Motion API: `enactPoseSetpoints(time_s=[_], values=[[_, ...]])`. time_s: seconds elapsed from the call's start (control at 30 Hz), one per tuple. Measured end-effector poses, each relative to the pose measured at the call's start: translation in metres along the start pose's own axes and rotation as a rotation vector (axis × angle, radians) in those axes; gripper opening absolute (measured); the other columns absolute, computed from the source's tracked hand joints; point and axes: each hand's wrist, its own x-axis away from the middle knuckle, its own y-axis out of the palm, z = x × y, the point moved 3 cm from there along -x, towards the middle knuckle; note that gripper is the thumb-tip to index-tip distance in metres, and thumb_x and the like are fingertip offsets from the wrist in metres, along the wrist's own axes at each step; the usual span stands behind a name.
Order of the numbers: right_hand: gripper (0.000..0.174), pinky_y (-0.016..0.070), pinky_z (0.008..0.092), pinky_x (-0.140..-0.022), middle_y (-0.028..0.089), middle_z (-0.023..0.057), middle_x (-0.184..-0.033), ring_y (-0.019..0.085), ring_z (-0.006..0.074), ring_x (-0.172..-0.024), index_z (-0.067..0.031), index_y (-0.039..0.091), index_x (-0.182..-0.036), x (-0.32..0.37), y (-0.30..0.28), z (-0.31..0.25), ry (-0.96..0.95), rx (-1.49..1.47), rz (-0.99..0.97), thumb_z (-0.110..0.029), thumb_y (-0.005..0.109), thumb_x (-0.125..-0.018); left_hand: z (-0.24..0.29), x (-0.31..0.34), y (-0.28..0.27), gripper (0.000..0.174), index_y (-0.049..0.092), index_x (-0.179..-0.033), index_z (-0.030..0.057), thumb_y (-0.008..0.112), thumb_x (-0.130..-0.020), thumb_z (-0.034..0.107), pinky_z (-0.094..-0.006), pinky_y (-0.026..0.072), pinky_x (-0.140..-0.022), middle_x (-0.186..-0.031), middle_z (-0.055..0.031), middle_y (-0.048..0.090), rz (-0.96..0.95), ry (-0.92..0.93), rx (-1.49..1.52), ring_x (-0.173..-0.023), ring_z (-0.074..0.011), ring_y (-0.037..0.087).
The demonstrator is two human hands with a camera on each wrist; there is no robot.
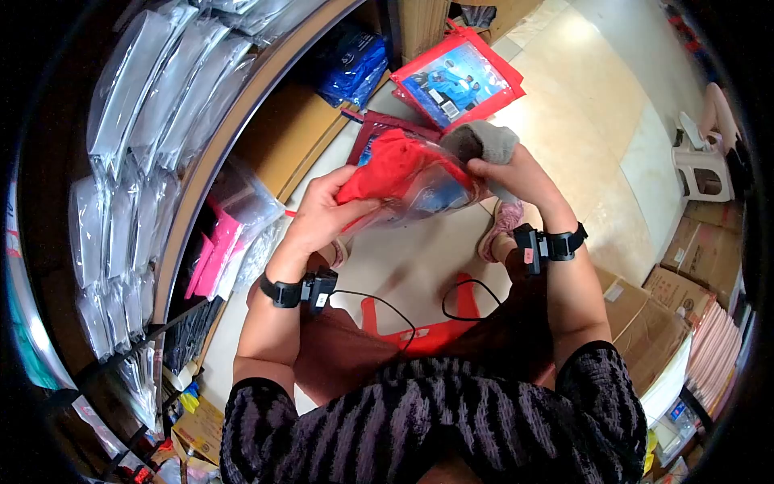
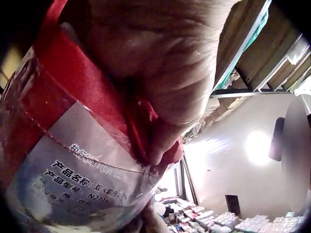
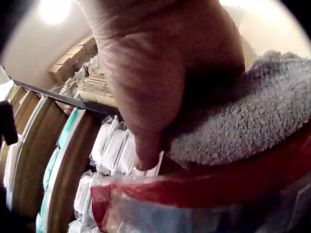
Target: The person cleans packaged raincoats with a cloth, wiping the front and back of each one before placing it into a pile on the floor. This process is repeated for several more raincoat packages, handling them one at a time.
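Note:
Between both hands is a clear plastic bag with red fabric edging point(image 1: 391, 169), tilted over the floor in front of the knees. My left hand point(image 1: 324, 211) grips its red edge, thumb on the near side. In the left wrist view, a white label point(image 2: 80, 160) with printed Chinese characters shows through the plastic. My right hand point(image 1: 522, 176) holds a fuzzy grey cloth point(image 1: 496, 143) at the bag's other end. The right wrist view shows the cloth point(image 3: 252, 111) bunched under the palm, along the bag's red rim point(image 3: 194, 187). The right fingertips are mostly hidden behind the cloth.
Another red-edged bag with a blue picture point(image 1: 459, 85) lies on the floor ahead, partly over a dark red one point(image 1: 387, 129). Shelves with clear-wrapped packets point(image 1: 133, 97) stand at left. Cardboard boxes point(image 1: 645, 315) and a pale stool point(image 1: 703, 173) are at right.

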Motion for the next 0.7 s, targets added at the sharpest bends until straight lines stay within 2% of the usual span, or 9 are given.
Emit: enactPoseSetpoints(time_s=[0.13, 0.3, 0.37, 0.43, 0.5, 0.53, 0.63, 0.67, 0.7], values=[[0.04, 0.0443, 0.0285, -0.086, 0.06, 0.0043, -0.107, 0.055, 0.0132, -0.096, -0.0033, 0.054, -0.118, 0.008, -0.037, 0.015, 0.057, -0.117, 0.179, -0.027, 0.062, -0.087, 0.008, 0.009, -0.012, 0.031, 0.061, -0.106, -0.0006, 0.068, -0.076, 0.001, -0.0236, 0.046, -0.078, -0.094, -0.0022, 0.065, 0.076, 0.013, 0.238, -0.085, -0.0084, 0.059], [0.047, 0.0439, 0.0292, -0.088, 0.056, 0.0056, -0.115, 0.054, 0.0143, -0.102, -0.0049, 0.051, -0.122, 0.011, -0.084, 0.051, 0.085, -0.659, 0.495, -0.04, 0.055, -0.091, 0.017, 0.011, -0.03, 0.04, 0.057, -0.115, -0.0027, 0.068, -0.077, 0.004, -0.028, 0.0482, -0.083, -0.104, -0.0092, 0.065, 0.114, 0.164, 0.667, -0.091, -0.0158, 0.062], [0.06, 0.0438, 0.0315, -0.092, 0.053, 0.0078, -0.124, 0.052, 0.0173, -0.109, -0.0061, 0.043, -0.131, 0.012, -0.082, 0.061, 0.047, -0.773, 0.416, -0.051, 0.046, -0.091, 0.009, 0.006, -0.036, 0.04, 0.055, -0.116, -0.0019, 0.067, -0.079, 0.008, -0.0304, 0.0481, -0.088, -0.108, -0.0111, 0.063, 0.072, 0.193, 0.862, -0.095, -0.0203, 0.062], [0.068, 0.0437, 0.033, -0.094, 0.052, 0.0091, -0.127, 0.051, 0.019, -0.112, -0.0063, 0.04, -0.135, 0.015, -0.065, 0.057, 0.054, -0.987, 0.25, -0.058, 0.041, -0.09, 0.003, -0.001, -0.032, 0.038, 0.055, -0.116, -0.0013, 0.065, -0.081, 0.008, -0.0304, 0.0482, -0.088, -0.108, -0.0107, 0.063, 0.238, 0.179, 0.953, -0.095, -0.0191, 0.062], [0.079, 0.044, 0.0356, -0.096, 0.049, 0.0106, -0.131, 0.051, 0.0217, -0.114, -0.0063, 0.036, -0.137, 0.014, -0.051, 0.061, 0.038, -1.098, 0.186, -0.066, 0.035, -0.085, 0.005, -0.011, -0.026, 0.03, 0.055, -0.115, 0.0003, 0.06, -0.087, 0.01, -0.0298, 0.0493, -0.086, -0.104, -0.0086, 0.064, 0.188, 0.17, 1.032, -0.094, -0.0169, 0.062], [0.085, 0.0453, 0.0384, -0.095, 0.049, 0.0126, -0.132, 0.051, 0.0229, -0.115, -0.0053, 0.037, -0.136, 0.015, -0.042, 0.045, 0.041, -1.136, 0.266, -0.07, 0.038, -0.082, 0.004, -0.015, -0.029, 0.03, 0.055, -0.115, 0.0004, 0.06, -0.088, 0.011, -0.0288, 0.05, -0.085, -0.105, -0.0086, 0.063, 0.203, 0.155, 1.01, -0.094, -0.0165, 0.062], [0.094, 0.0442, 0.0426, -0.096, 0.05, 0.0147, -0.129, 0.05, 0.0232, -0.117, -0.005, 0.041, -0.133, 0.019, -0.03, 0.016, -0.119, -1.209, -0.078, -0.077, 0.045, -0.073, -0.006, -0.014, -0.032, 0.03, 0.055, -0.115, 0.0006, 0.058, -0.09, 0.015, -0.027, 0.051, -0.081, -0.105, -0.0087, 0.063, 0.229, 0.126, 0.956, -0.092, -0.0154, 0.062], [0.085, 0.0457, 0.0403, -0.095, 0.052, 0.0151, -0.127, 0.053, 0.0243, -0.114, -0.0037, 0.041, -0.133, 0.018, -0.028, 0.011, -0.128, -1.216, -0.117, -0.063, 0.059, -0.076, -0.006, -0.015, -0.034, 0.03, 0.054, -0.115, 0.0006, 0.058, -0.09, 0.016, -0.0265, 0.0513, -0.08, -0.105, -0.0087, 0.062, 0.23, 0.127, 0.939, -0.091, -0.015, 0.062], [0.078, 0.0466, 0.0397, -0.094, 0.053, 0.0149, -0.126, 0.054, 0.0245, -0.112, -0.0032, 0.041, -0.133, 0.018, -0.029, 0.017, -0.093, -1.089, -0.102, -0.054, 0.061, -0.078, -0.005, -0.015, -0.035, 0.031, 0.054, -0.116, 0.0006, 0.057, -0.091, 0.017, -0.0265, 0.0512, -0.08, -0.105, -0.0084, 0.062, 0.236, 0.118, 0.91, -0.091, -0.0146, 0.062]])
